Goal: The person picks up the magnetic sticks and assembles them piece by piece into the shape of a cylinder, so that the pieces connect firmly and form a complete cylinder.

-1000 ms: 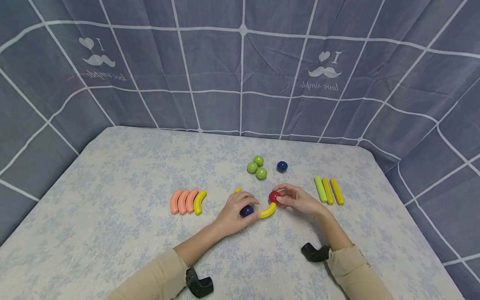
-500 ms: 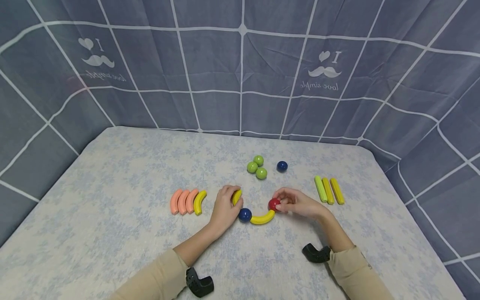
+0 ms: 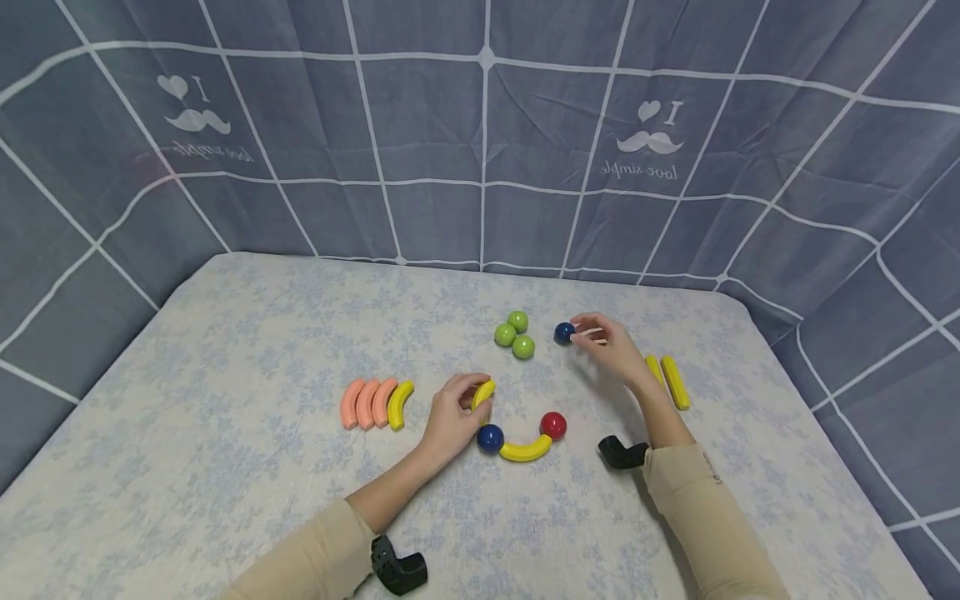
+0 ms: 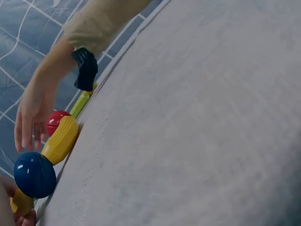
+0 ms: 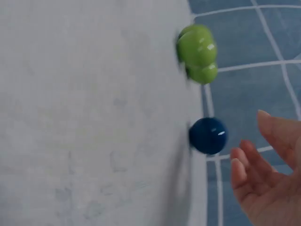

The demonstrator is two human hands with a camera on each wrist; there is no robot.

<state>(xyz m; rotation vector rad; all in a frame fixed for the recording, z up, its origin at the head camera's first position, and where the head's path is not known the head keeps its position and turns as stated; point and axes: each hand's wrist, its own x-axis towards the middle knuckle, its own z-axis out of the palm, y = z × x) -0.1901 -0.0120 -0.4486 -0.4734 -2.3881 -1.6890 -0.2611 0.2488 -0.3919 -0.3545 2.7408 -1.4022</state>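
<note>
My left hand [image 3: 450, 421] pinches a yellow curved bar [image 3: 484, 392] between thumb and fingers, its lower end right at a blue ball [image 3: 491, 439]. From that ball a second yellow curved bar [image 3: 525, 450] runs to a red ball [image 3: 553, 426], the chain lying on the table. Farther back, my right hand [image 3: 613, 348] reaches toward another blue ball [image 3: 564, 333] with fingers spread apart. The right wrist view shows a gap between those fingertips [image 5: 264, 113] and the blue ball [image 5: 208, 135].
Three green balls [image 3: 522, 347] cluster left of the far blue ball. Pink curved bars [image 3: 366, 403] and one yellow curved bar [image 3: 400, 405] lie in a row at left. Yellow straight sticks [image 3: 675, 382] lie at right, partly behind the right hand. A tiled-pattern curtain [image 3: 420, 117] surrounds the table.
My right hand has let go of the red ball and moved back toward the far blue ball. My left hand went from the near blue ball to the yellow curved bar, now swung toward that ball.
</note>
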